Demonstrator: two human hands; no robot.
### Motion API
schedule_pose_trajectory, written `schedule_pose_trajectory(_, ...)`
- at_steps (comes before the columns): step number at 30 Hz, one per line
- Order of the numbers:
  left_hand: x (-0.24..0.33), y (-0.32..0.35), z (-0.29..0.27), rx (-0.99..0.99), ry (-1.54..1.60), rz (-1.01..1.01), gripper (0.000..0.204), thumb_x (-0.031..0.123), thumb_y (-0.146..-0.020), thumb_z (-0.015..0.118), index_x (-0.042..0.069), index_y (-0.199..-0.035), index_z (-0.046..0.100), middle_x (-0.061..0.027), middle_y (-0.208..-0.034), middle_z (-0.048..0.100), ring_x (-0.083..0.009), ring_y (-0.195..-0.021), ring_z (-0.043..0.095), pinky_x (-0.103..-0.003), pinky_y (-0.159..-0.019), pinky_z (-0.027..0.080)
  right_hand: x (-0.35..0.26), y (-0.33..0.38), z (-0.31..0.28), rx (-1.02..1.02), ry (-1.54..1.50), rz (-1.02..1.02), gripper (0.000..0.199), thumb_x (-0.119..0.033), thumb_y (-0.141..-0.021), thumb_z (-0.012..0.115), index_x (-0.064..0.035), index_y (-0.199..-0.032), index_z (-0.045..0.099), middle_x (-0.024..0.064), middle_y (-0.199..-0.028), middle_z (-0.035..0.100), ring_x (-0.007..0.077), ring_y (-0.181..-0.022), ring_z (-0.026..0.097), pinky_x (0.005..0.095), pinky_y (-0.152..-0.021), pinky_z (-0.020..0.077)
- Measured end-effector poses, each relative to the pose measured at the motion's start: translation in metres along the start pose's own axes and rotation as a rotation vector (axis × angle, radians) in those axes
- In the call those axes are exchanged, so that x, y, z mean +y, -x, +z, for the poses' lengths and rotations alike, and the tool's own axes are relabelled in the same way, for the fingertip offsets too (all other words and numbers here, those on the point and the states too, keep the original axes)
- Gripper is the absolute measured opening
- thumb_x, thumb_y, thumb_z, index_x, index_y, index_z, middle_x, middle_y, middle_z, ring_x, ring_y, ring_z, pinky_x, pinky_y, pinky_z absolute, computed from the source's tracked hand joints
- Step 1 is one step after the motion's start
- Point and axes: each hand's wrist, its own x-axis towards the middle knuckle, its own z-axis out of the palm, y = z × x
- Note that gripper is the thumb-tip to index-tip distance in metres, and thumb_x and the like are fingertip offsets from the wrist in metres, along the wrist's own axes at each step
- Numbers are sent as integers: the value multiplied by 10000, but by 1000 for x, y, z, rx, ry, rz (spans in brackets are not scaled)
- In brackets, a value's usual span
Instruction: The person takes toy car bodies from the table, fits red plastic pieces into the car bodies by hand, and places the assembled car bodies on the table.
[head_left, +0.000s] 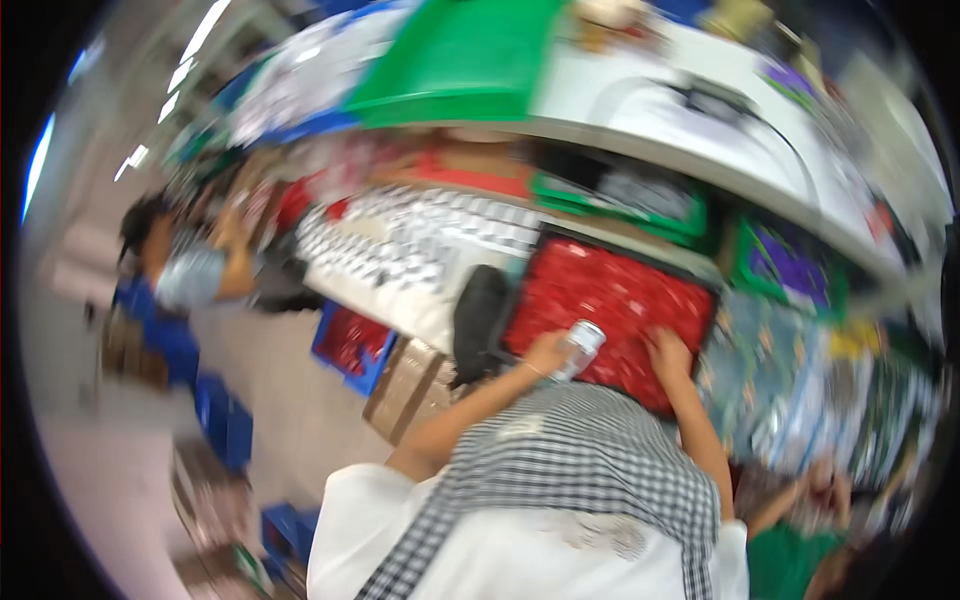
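Note:
A black tray (713,300) filled with glossy red packets (600,290) lies in front of me, close to my body. Over its near left corner, my left hand (549,353) is closed around a small white-and-silver packet (583,345). My right hand (669,356) reaches down onto the red packets at the tray's right side. Its fingertips touch them, but motion blur hides whether they grip one.
Left of the tray, rows of small white-and-dark pieces (420,235) cover the table. Green bins (620,205) stand under a white shelf (680,125). Bagged goods (770,390) lie at right. Co-workers sit at left (190,270) and lower right (800,555). A blue crate (352,345) stands lower left.

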Motion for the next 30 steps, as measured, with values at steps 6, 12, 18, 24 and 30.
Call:
schedule_pose_trajectory(6,-6,1,17,34,386,-59,304,287,-870,584,-15,-879,619,-55,-592,547,-136,-470,551,-285,-440,440,-37,7,-22,-62,23,-93,343,-98,-729,667,-49,-1050,558,158,-1017,549,327,-961,549,389,-783,469)
schedule_pose_trajectory(12,13,-1,20,39,540,-131,329,324,-862,609,-1,-865,655,-41,-643,569,-111,-487,543,-262,-452,456,-33,-3,-25,-55,-29,33,183,-75,-714,696,-43,-885,636,113,-811,582,289,-761,600,379,-678,478)
schedule_pose_trajectory(18,7,-15,17,84,570,-103,324,336,-849,628,14,-845,664,-54,-652,585,-150,-448,545,-279,-406,468,-27,1,-30,16,-575,149,127,28,-780,649,29,-907,640,103,-885,603,196,-805,626,264,-754,501)
schedule_pose_trajectory(24,47,-19,-4,55,692,-276,215,188,-893,565,-2,-974,624,-43,-811,630,-107,-663,584,-260,-555,492,-47,-7,-33,-72,-142,172,256,-74,-720,639,-99,-974,646,108,-973,598,312,-950,571,400,-813,477)
schedule_pose_trajectory(30,47,-16,9,-14,733,-287,212,166,-905,554,-19,-992,611,-37,-834,630,-88,-684,580,-241,-594,473,-48,5,-25,6,-51,113,236,-69,-741,630,-103,-973,646,92,-981,582,290,-951,563,381,-782,485)
